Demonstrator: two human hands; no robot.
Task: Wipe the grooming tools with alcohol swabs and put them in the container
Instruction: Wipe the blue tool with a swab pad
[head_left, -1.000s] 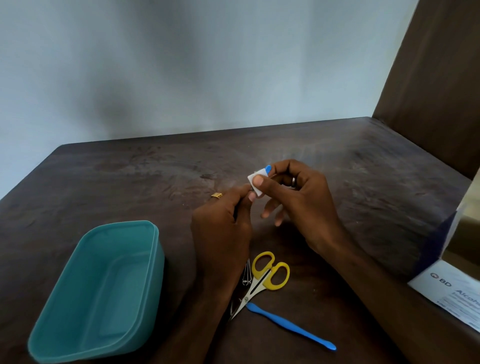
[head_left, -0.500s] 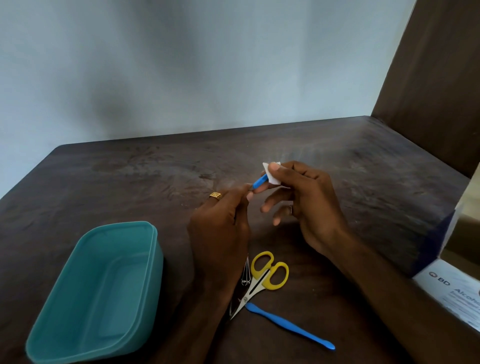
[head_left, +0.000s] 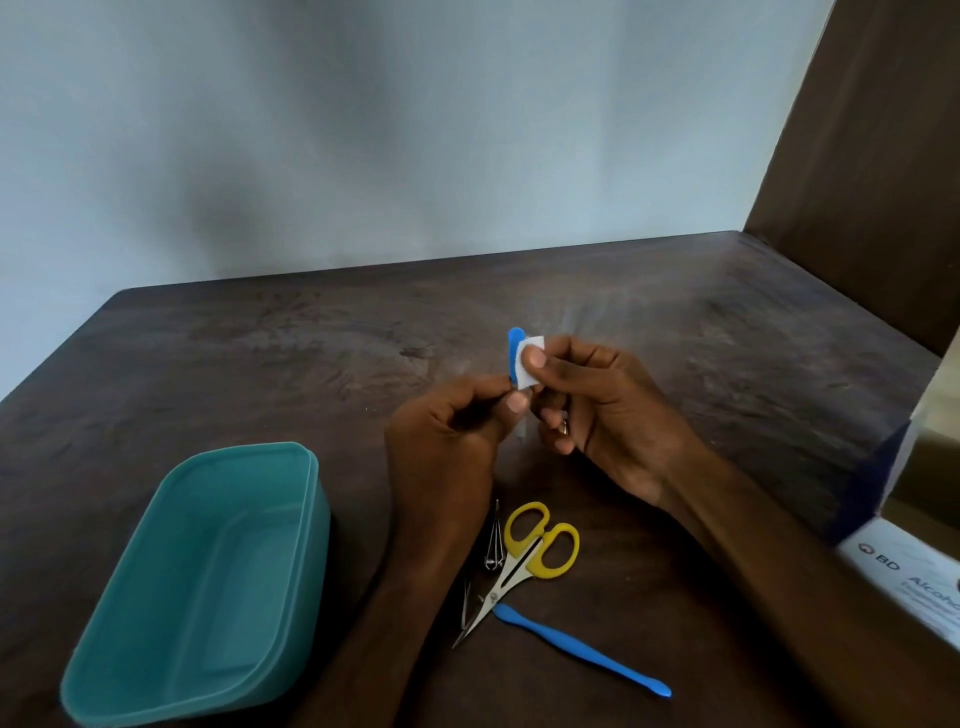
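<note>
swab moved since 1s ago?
Yes. The swab slid back down the blue tool after reaching its tip; measured against the scissors, position barely differs.

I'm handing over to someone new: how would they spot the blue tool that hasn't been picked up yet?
Start at the teal container near the table's front left. To its right lie yellow scissors. The blue stick lies flat just beyond the scissors' tips, untouched, unlike the blue tool held up between the hands.

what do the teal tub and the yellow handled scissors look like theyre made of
Teal tub: looks like moulded plastic, with a smooth matt-to-satin finish, rounded corners and a stepped rim of even colour.

Scissors: blades look like bare metal, silvery with a bright sheen; the yellow finger loops look like glossy plastic, with soft highlights. The exact metal cannot be told.
</note>
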